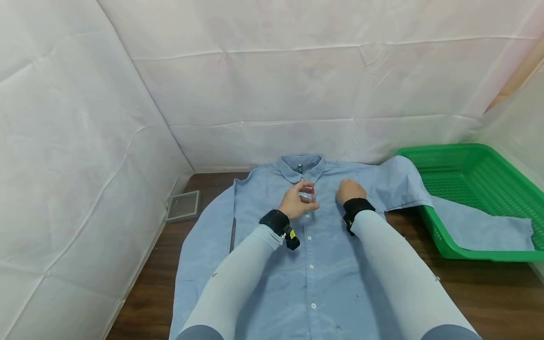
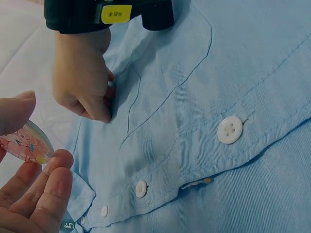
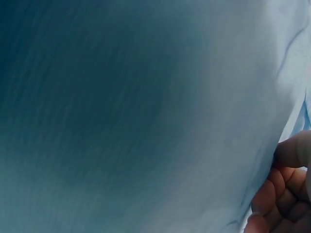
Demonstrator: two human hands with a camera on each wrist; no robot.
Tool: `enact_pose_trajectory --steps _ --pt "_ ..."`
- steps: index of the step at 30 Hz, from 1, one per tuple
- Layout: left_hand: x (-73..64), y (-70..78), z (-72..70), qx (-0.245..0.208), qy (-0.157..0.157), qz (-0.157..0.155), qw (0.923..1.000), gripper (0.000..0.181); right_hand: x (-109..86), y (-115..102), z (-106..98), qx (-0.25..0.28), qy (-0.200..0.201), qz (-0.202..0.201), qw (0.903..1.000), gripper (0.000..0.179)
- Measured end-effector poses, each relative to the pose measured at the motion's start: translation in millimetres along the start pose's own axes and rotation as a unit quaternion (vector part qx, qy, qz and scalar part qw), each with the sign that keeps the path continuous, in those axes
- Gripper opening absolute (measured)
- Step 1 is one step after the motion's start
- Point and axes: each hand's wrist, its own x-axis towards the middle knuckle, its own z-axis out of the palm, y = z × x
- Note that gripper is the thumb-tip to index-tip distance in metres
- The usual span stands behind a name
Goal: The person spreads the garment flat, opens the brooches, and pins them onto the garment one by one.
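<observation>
A light blue button-up shirt (image 1: pixel 272 283) lies face up, collar at the far end. Over its placket, just below the collar, my left hand (image 1: pixel 296 200) holds a round badge (image 2: pixel 24 141) by its rim between thumb and fingers. The badge has a glossy pink cartoon print; in the head view it is nearly edge-on. To the right, my right hand (image 1: pixel 351 191) is curled at the chest pocket (image 2: pixel 170 63). Its thumb and fingers (image 3: pixel 267 194) pinch a fold of the shirt's cloth, which fills most of the right wrist view.
A green plastic basket (image 1: pixel 480 150) stands at the right, with one shirt sleeve (image 1: pixel 480 224) draped over its rim and into it. A small grey-framed rectangular object (image 1: pixel 183 206) lies on the dark wooden table (image 1: pixel 146 283) at the left. White sheeting (image 1: pixel 276 89) hangs behind and at the sides.
</observation>
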Motion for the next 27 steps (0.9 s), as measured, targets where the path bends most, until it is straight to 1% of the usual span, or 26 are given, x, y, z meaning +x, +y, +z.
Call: enact_pose_trajectory --steps 3,7,16,19,23,27 --pt "0.4 1.3 0.4 0.004 -0.001 0.007 1.0000 0.062 -1.4 -0.3 -1.2 -0.018 0.008 -0.041 0.9990 0.028" --pt "0.5 1.9 0.3 0.008 0.003 0.009 0.9999 0.062 -1.8 0.0 -1.0 -0.044 0.014 -0.087 0.9951 0.023" --pt "-1.8 0.1 0.9 0.013 0.005 0.008 0.9999 0.063 0.0 2.0 2.8 -0.072 0.017 -0.125 0.9894 0.024" --pt "-2.8 -0.3 0.8 0.015 0.005 0.009 0.9998 0.062 0.9 4.4 3.7 -0.062 0.023 -0.129 0.9895 0.023" --pt "-4.0 -0.8 1.0 0.018 0.006 0.009 0.9998 0.061 2.0 7.5 4.6 -0.038 0.022 -0.110 0.9930 0.020" --pt "-5.1 -2.4 2.7 0.015 0.006 0.006 0.9998 0.061 2.3 8.2 5.0 -0.029 0.020 -0.094 0.9950 0.022"
